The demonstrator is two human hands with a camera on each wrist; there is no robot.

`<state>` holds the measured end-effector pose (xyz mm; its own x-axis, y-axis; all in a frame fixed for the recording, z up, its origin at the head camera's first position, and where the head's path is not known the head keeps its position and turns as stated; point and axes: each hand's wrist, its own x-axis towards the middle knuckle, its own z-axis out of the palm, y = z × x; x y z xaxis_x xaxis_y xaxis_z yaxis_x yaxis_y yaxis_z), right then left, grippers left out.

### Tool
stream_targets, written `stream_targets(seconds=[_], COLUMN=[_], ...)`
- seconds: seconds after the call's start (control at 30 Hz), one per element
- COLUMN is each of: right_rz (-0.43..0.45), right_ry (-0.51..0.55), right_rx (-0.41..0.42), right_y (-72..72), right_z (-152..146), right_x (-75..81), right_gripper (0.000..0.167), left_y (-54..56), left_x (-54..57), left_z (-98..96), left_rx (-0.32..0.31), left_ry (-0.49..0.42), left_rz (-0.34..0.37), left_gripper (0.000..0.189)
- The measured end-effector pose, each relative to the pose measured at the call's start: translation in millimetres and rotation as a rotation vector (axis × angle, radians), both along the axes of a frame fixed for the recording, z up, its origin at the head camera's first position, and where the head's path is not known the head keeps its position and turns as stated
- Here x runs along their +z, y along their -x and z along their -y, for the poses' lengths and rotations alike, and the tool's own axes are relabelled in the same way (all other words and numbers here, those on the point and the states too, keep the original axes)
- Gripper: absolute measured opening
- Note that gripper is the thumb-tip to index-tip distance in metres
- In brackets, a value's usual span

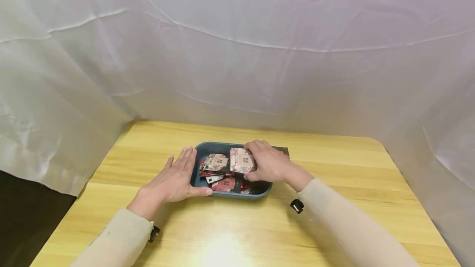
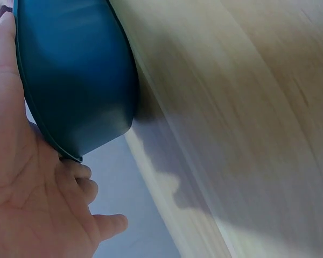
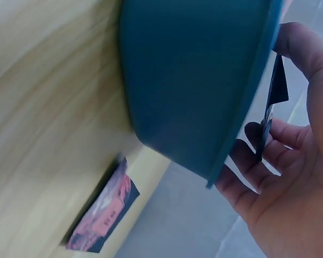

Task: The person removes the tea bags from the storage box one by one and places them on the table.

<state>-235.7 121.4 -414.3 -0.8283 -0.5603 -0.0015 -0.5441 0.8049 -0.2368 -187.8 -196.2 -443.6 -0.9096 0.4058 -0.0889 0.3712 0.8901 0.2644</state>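
Observation:
A blue plastic basin (image 1: 231, 195) stands on the table, holding several small packets with floral and red prints. My left hand (image 1: 177, 180) rests against the basin's left end, fingers straight along the rim and thumb stretched over the near edge. Over the basin's right half, my right hand (image 1: 269, 162) holds a floral-printed packet (image 1: 242, 160) between thumb and fingers, partly hidden by the hand. The right wrist view shows this packet edge-on as a dark sheet (image 3: 278, 86). Beside it in the basin lies another floral packet (image 1: 216, 162), with a red packet (image 1: 225, 183) nearer me.
A dark packet with a pink label (image 3: 105, 217) lies on the table just right of the basin, mostly behind my right hand in the head view. The wooden table (image 1: 334, 217) ends at a pale curtain (image 1: 237, 73) behind and at both sides.

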Motion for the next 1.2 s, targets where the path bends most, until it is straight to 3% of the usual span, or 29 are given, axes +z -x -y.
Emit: stream_targets(seconds=[0.2,0.87,1.2], right_rz=[-0.059,-0.167,-0.137], right_ry=[0.028,0.046,0.062], right_rx=[0.05,0.035,-0.047], right_y=[-2.8,5.1,13.4], right_z=[-8,-55,-99], right_x=[7.5,10.6,13.8], right_gripper=[0.084,0.077,0.073], left_y=[-0.3,-0.4,-0.8], left_x=[-3.3,-7.2,-5.6], left_z=[1.0,14.6,19.2], left_rx=[0.0,0.024,0.025], left_ry=[-0.008,-0.054,-0.06], left_rz=[-0.005,0.016,0.017], left_gripper=[0.138,0.135,0.136])
